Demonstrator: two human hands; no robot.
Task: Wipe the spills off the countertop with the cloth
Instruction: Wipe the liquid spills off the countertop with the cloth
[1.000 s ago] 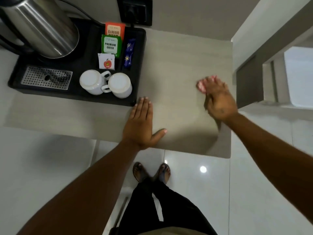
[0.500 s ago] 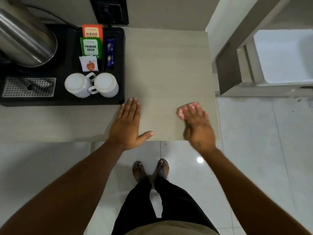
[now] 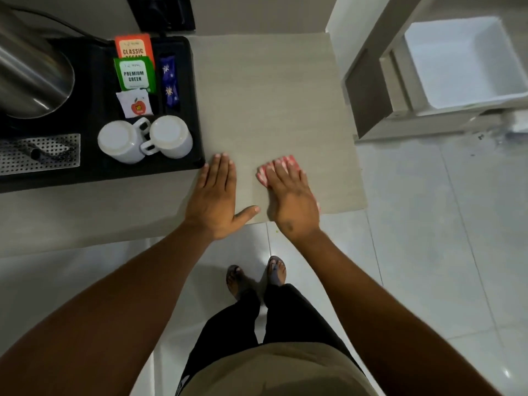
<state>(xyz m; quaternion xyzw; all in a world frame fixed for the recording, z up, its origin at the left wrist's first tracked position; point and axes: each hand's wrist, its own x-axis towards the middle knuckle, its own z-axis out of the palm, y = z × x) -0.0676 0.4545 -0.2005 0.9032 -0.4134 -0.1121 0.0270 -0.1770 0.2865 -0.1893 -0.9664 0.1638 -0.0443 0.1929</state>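
Head view: cloth [image 3: 264, 173] under right hand [image 3: 291, 200].

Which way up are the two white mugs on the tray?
Upside down. Both mugs show flat closed bases facing the camera, no open mouths, and stand rim-down on the black tray, handles between them.

— What sits left of the grip?
— Black tray [image 3: 194, 104]: steel kettle [image 3: 31, 81], two upturned white mugs [image 3: 120, 141], tea sachets [image 3: 135, 74].
— Beyond it?
— Wall socket [image 3: 161, 11].
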